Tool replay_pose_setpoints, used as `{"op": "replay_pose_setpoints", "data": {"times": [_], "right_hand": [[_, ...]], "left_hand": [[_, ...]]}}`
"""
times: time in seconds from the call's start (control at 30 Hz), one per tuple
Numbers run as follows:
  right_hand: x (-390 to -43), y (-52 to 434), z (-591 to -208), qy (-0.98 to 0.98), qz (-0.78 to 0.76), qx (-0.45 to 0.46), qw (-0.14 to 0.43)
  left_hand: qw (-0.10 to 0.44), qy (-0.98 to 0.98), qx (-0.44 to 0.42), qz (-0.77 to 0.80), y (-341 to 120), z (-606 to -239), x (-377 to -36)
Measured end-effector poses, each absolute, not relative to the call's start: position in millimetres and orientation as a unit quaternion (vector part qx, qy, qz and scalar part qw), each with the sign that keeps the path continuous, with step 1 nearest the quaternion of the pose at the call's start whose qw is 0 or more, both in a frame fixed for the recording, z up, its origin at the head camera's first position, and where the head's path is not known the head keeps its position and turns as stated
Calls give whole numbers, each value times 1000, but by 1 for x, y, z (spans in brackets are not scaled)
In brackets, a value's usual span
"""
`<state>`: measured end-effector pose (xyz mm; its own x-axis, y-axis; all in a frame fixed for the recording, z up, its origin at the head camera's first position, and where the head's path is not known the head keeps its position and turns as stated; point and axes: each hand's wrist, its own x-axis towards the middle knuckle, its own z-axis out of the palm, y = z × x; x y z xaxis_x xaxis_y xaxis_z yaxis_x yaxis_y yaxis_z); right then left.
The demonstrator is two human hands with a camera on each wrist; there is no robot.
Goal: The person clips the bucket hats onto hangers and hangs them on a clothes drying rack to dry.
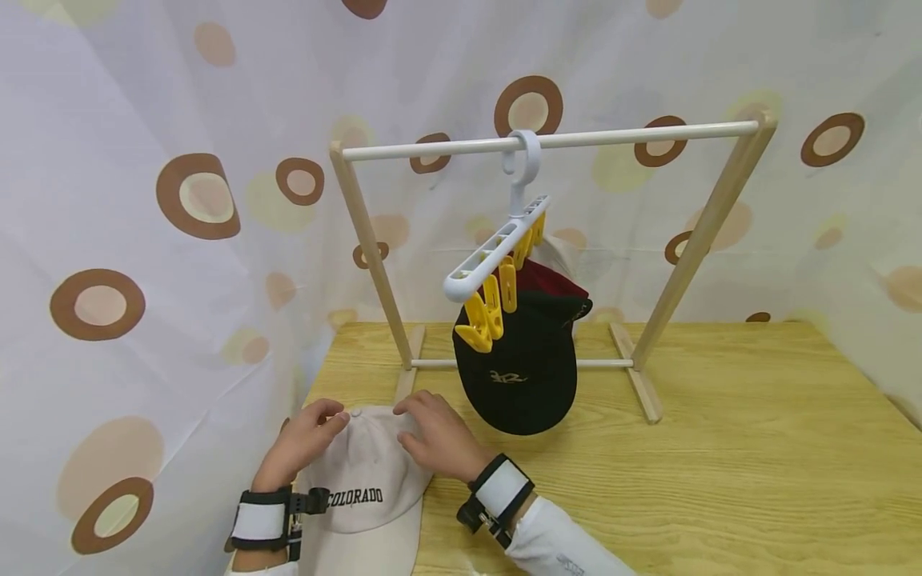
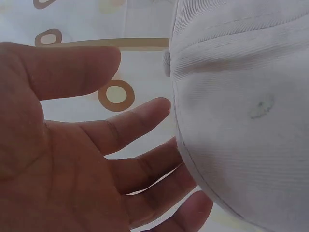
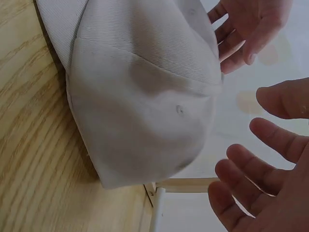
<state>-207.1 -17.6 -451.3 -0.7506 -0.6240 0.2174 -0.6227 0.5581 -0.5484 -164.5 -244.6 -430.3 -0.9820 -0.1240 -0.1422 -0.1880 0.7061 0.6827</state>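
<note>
Cap (image 1: 367,488) in off-white cloth, with COLORADO stitched across its front, lay near the front left corner of the wooden table (image 1: 720,464), its brim pointing toward the person. Both hands were at its crown. The left hand (image 1: 302,444) sat at the left side of the crown with fingers spread and nearly straight; the left wrist view showed the fingers (image 2: 145,116) just beside the cloth, the lower ones reaching under its edge, with nothing gripped. The right hand (image 1: 435,436) lay over the right side of the crown, fingers relaxed and slightly bent; in the right wrist view its fingers (image 3: 251,179) stood a little apart from the cap, holding nothing. Whether any fingertip actually touched the cloth could not be told.

Toward the back edge of the table stood a small rack (image 1: 547,142) with wooden legs and a white rail. From the rail hung a white hanger (image 1: 504,240) with yellow clips (image 1: 486,316), and a black cap (image 1: 522,368) was clipped to it, hanging just above the table near the right hand. Another dark red cap (image 1: 551,280) showed behind it. A curtain (image 1: 144,200) with brown rings ran behind and to the left.
</note>
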Motion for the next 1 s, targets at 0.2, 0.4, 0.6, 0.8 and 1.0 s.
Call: {"op": "replay_pose_setpoints", "data": {"times": [0.2, 0.4, 0.6, 0.8, 1.0], "right_hand": [[-213, -33, -459, 900, -311, -304, 38], [-209, -44, -472, 902, -313, -288, 78], [-209, -46, -476, 903, -311, -287, 73], [-212, -46, -476, 901, -320, -285, 69], [-210, -48, -479, 903, -311, -291, 51]], "left_hand": [[50, 924, -82, 371, -244, -432, -167], [56, 919, -89, 380, -246, -441, -160], [49, 920, -93, 378, -246, -444, -161], [53, 922, -105, 368, -247, -444, -166], [39, 924, -108, 366, -247, -447, -166]]}}
